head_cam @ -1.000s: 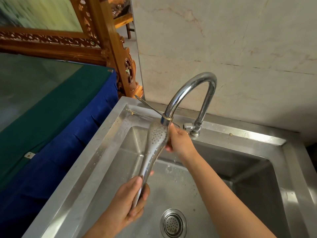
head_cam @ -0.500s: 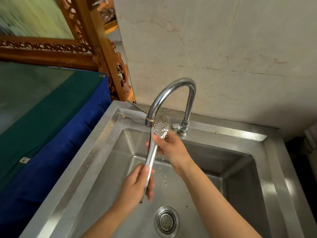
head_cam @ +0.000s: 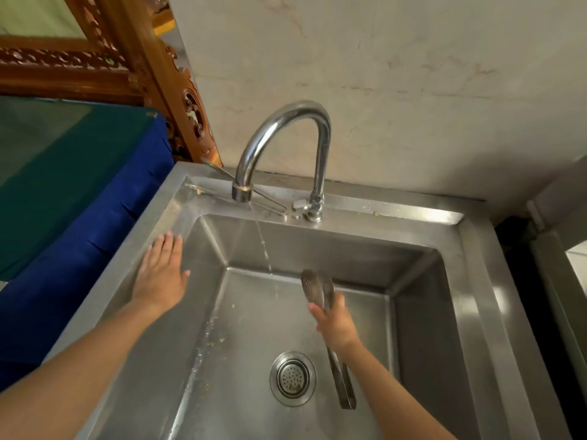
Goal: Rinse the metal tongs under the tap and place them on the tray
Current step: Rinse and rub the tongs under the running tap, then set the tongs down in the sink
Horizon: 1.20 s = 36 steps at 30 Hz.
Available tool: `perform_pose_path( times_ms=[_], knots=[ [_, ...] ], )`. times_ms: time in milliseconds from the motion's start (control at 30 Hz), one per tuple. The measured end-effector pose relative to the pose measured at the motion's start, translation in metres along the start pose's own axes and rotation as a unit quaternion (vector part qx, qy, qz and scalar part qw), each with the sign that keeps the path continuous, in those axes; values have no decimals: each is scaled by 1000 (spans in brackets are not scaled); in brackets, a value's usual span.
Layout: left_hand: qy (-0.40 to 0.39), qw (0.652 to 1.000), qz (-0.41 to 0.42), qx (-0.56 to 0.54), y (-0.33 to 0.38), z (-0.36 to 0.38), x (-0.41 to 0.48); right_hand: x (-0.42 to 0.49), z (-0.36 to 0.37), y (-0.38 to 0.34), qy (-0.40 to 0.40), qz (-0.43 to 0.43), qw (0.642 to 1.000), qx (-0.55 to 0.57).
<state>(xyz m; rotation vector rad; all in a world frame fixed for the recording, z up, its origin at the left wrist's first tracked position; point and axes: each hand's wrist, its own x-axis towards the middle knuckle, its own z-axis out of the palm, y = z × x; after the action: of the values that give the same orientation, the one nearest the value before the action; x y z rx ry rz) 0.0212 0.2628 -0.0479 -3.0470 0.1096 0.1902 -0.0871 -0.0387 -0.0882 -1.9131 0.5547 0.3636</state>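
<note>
I see a steel sink (head_cam: 470,281) filling most of my view, with a blue cloth (head_cam: 79,249) draped beside it on the left. The curved tap (head_cam: 286,122) stands at the back rim, a thin stream of water (head_cam: 263,249) falling into the basin. My left hand (head_cam: 160,274) lies flat on the sink's left edge, fingers spread and holding nothing. My right hand (head_cam: 335,325) grips the metal tongs (head_cam: 317,289) around their middle, fingers wrapped tight; the perforated head points toward the back wall, just right of the stream, handle end trailing beside the drain strainer (head_cam: 293,378).
</note>
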Motion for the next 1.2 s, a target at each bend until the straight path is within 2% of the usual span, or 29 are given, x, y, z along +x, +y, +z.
perform_pose_path(
  times_ms=[200,433,667,900,1033,1200],
  knots=[
    [82,996,31,16,-6,17,-4,13,32,77,55,112,979,-160],
    [111,993,51,7,-9,26,1,33,61,128,94,109,934,-327],
    [123,990,65,7,-8,27,0,47,70,156,122,93,914,-375],
    [122,990,68,13,-10,29,0,44,64,154,132,88,903,-400],
    [116,991,61,12,-9,27,-2,46,55,121,146,29,906,-396],
    [96,993,66,11,-8,21,-5,45,42,11,172,-171,914,-326]
  ],
)
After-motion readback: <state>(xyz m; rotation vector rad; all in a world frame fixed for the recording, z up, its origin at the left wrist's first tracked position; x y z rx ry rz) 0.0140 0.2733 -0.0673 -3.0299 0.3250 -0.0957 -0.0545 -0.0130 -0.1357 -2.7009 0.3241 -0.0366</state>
